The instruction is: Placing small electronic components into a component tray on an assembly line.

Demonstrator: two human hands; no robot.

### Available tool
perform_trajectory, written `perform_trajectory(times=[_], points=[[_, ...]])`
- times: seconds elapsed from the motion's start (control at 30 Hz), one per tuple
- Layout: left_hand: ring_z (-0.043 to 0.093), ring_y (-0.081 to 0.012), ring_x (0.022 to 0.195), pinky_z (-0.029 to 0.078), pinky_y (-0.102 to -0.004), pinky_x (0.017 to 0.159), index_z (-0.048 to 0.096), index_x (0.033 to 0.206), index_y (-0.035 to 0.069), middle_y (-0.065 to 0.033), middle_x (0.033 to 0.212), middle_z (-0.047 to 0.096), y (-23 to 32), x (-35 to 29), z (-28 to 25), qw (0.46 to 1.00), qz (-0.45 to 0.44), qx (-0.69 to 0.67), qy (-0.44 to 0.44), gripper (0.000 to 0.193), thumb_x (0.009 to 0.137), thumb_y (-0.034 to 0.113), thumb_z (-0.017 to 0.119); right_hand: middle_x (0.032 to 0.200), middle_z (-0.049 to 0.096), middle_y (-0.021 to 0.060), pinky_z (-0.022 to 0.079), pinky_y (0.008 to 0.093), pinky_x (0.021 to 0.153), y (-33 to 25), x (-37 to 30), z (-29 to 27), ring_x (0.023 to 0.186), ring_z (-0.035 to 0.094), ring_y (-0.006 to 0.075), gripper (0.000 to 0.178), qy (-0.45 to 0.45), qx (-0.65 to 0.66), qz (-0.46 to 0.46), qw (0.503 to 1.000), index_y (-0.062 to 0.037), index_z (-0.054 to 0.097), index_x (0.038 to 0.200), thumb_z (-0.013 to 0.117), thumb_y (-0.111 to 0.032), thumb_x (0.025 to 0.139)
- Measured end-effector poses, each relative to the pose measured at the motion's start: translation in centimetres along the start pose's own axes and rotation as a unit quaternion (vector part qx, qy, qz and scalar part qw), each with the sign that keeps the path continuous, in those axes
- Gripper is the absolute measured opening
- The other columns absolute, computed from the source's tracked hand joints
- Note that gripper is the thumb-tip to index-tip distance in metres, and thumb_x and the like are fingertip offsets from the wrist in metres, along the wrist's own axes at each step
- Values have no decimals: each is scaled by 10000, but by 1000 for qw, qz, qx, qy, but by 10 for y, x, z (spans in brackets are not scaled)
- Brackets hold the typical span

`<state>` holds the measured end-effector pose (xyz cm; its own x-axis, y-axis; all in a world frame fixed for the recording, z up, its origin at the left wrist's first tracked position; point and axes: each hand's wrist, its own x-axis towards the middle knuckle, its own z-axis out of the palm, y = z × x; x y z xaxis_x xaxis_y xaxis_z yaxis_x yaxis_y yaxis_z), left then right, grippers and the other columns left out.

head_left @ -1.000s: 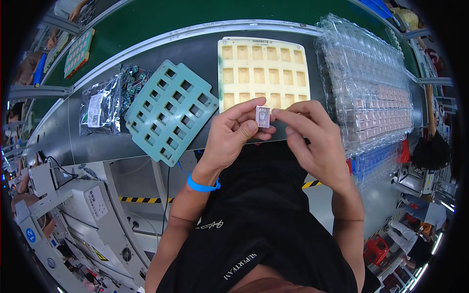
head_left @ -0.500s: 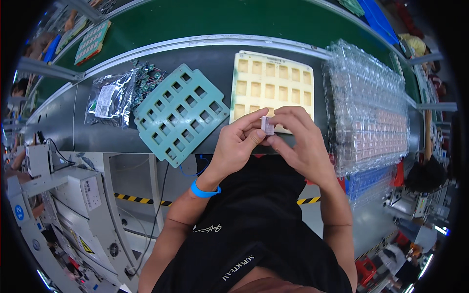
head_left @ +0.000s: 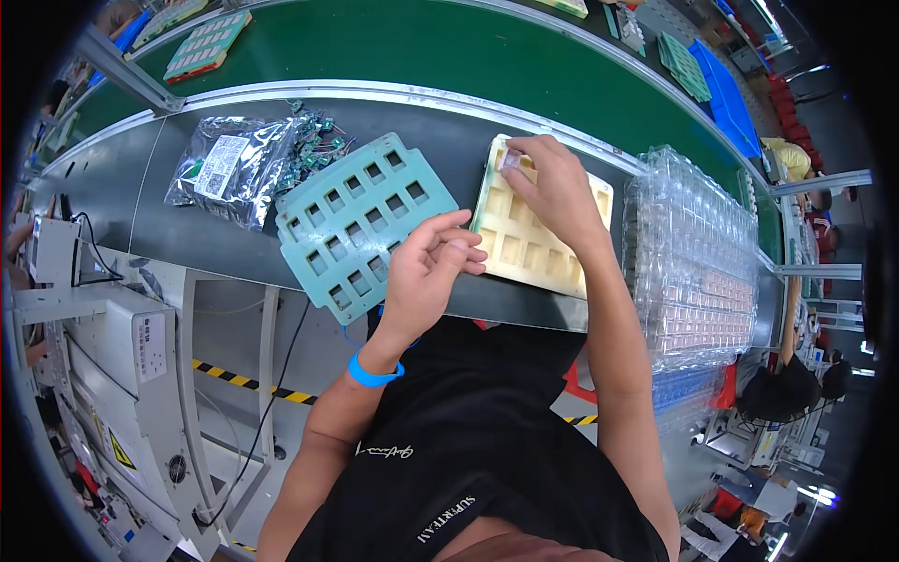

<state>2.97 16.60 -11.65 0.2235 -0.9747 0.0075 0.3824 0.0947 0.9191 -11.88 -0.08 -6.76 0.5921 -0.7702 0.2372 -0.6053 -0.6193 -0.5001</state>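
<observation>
Head view: pinching a small translucent part in the grip of the right hand, at the far left corner of the cream tray, toward the far edge of the desk. Holding the left hand loosely curled near the desk's front edge, beside the teal tray, its grip slack, nothing visible inside.

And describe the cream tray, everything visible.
The cream tray lies slantwise on the dark bench, between the teal tray and the clear plastic stack. It looks like plastic, with rounded corners, rows of rectangular pockets and green staining along its left edge. The right hand covers part, reaching a small translucent piece at the far-left pocket. The left hand is close; contact unclear.
</observation>
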Motion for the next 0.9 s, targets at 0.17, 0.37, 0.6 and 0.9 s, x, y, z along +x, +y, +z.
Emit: perform_trajectory(times=[0.17, 0.37, 0.6, 0.9], points=[[724, -209, 971, 616, -329, 840, 565, 1358, -66, -153, 1119, 702, 4, -1, -7, 1000, 13, 11, 12, 323, 1069, 75, 531, 1108, 683, 149, 500, 451, 970, 4, 6, 8, 1113, 613, 350, 287, -5, -30, -21, 999, -16, 715, 1159, 680, -171, 921], [720, -194, 956, 615, -323, 838, 582, 1341, -64, -146, 1116, 703, 14, 5, 3, 999, 13, 36, -15, 309, 1066, 67, 529, 1080, 671, 157, 493, 448, 963, 9, 2, 7, 1083, 604, 357, 295, 12, -24, -29, 999, -17, 719, 1146, 711, -151, 883], [709, -201, 940, 616, -329, 829, 591, 1326, -67, -158, 1101, 695, 25, 9, 10, 997, 30, 67, -2, 297, 1064, 61, 539, 1034, 664, 162, 533, 459, 904, 21, 12, 29, 1044, 629, 354, 233, 8, -75, -96, 993, -28, 724, 1057, 702, -175, 877], [711, -232, 936, 607, -348, 795, 581, 1334, -75, -181, 1130, 686, 64, 25, 68, 982, 110, 100, -116, 310, 1066, 62, 508, 1215, 666, 150, 518, 468, 971, 20, -17, 13, 1130, 601, 365, 476, 64, -9, -3, 998, -50, 659, 1299, 753, -177, 850]])
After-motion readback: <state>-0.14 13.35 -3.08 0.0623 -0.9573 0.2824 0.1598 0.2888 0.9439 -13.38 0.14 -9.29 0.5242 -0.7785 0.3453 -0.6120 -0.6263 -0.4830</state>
